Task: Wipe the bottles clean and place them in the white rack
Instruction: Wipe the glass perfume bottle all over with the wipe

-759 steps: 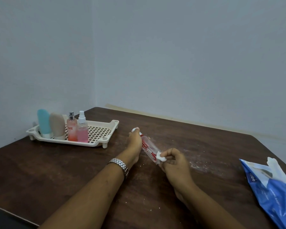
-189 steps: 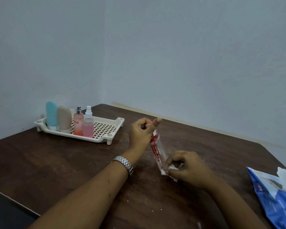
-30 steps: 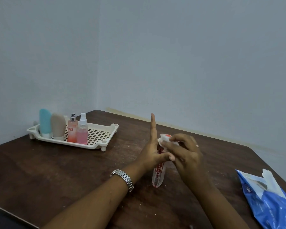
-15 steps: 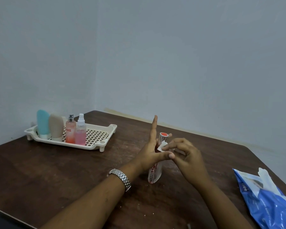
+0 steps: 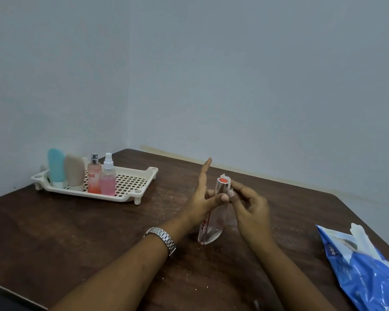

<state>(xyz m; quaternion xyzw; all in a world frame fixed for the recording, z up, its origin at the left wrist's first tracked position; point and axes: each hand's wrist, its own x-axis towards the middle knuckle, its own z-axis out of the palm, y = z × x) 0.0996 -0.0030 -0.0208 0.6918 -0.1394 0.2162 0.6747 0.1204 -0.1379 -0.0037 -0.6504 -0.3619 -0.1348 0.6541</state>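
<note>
- Clear, with red lettering down one side: that is the bottle (image 5: pixel 211 227) I see between the two hands. Its base is on the dark wooden table (image 5: pixel 76 232) and its top leans slightly to the right.
- The left hand (image 5: pixel 200 200) pinches the bottle just below the cap, thumb across the front and forefinger pointing straight up.
- The right hand (image 5: pixel 249 212) pinches a white wipe (image 5: pixel 225 176) against the far side of the silver cap (image 5: pixel 222 188), whose top is red.
- A metal watch (image 5: pixel 161 240) sits on the left wrist.
- Well to the left, near the wall corner, I see the white rack (image 5: pixel 144 176) holding four upright items in a row: a teal tube (image 5: pixel 56 164), a beige tube (image 5: pixel 74 170), an orange-pink spray bottle (image 5: pixel 94 176) and a pink spray bottle (image 5: pixel 108 178).
- A blue packet (image 5: pixel 364 272) lies at the table's right edge, with a white sheet poking out of its top.
</note>
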